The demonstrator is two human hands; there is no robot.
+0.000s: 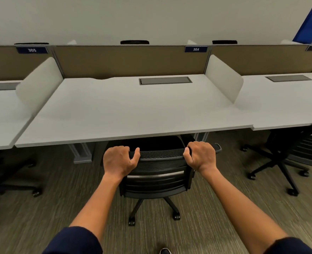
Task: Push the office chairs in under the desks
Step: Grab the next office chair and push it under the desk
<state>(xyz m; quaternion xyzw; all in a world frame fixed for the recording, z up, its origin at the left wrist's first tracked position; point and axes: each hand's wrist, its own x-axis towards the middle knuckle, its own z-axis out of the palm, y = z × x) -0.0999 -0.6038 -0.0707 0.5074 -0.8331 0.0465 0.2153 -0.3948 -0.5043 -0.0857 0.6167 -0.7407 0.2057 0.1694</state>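
Both hands, left hand (118,159) and right hand (201,155), wrap fingers (195,144) over the black mesh-backed office chair (160,167); pushing evenly keeps it straight beneath the pale grey tabletop (125,110).

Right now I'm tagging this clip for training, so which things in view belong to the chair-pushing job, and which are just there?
Part of the job:
- left hand and right hand, gripping the backrest top
- black mesh office chair
- desk 304
- chair at the right desk

Just there:
- side dividers
- number plate 304
- cable hatch
- carpet
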